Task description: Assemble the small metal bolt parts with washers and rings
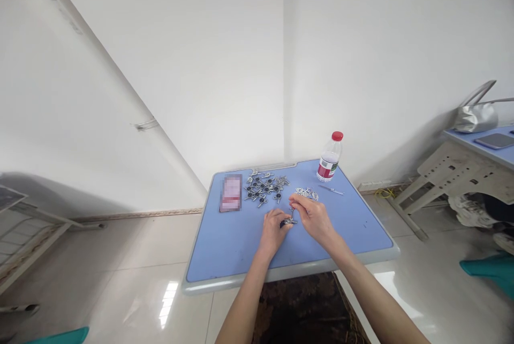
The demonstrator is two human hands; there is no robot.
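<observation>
Silvery, seemingly unfinished, one metal part (289,222) is being pinched in the left hand (273,229) over the blue table (225,253); a thin piece (292,212) (its top is being hidden) is being gripped by the right hand (314,217). Beyond, loose plates (307,193) are apparently being left unused; for black-centred parts (262,200), completeness is being obscured.

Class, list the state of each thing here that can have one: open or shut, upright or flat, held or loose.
Left hand: closed on a small metal part
Right hand: fingertips pinched near that part
Bottle: upright, red cap on
Phone: lying flat
Knobbed parts: loose, scattered
Silver plates: loose
Thin tool: lying flat
Silver bag: open or shut unclear
</observation>
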